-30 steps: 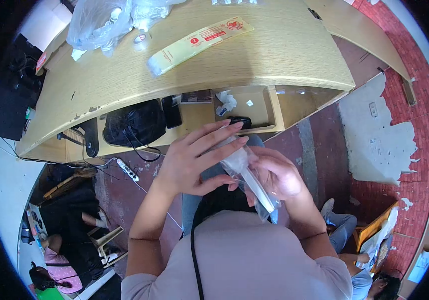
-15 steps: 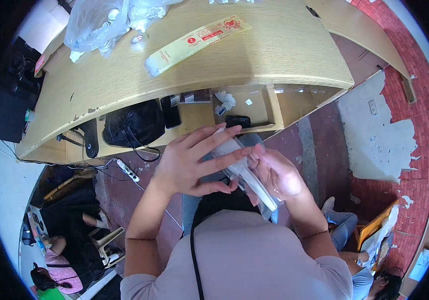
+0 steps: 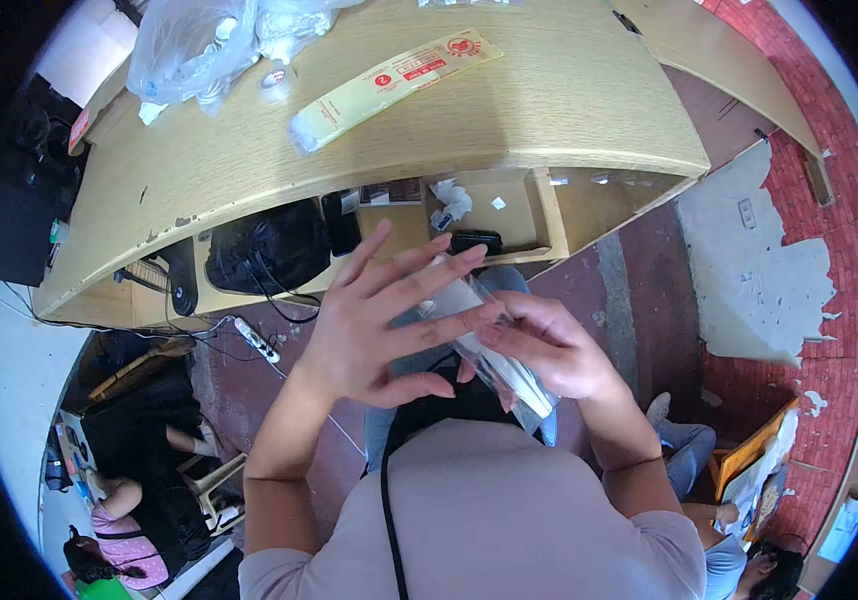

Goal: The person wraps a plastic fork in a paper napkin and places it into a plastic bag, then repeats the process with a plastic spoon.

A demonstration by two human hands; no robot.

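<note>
A clear plastic bag [image 3: 517, 382] with a long white item in it slants between my hands, above my lap. My right hand [image 3: 561, 350] grips its right edge, thumb on top and fingertips showing behind the bag. My left hand [image 3: 364, 330] is open with its fingers spread, lying over the left side of the bag. Whether the left fingertips press on the plastic cannot be made out. The kind of white item is hard to tell through the plastic.
A wooden desk [image 3: 569, 120] ahead carries a yellow printed packet [image 3: 394, 90] and a plastic bag [image 3: 194, 50]. In its shelf sit a black bag [image 3: 267, 248] and a phone [image 3: 341, 225]. A power strip [image 3: 255, 340] lies at left. Two people sit nearby, one each side.
My left fingers have spread wider apart, the index side lifting. My right hand has turned, its thumb now laid over the bag's edge. The bag stays nearly in place.
</note>
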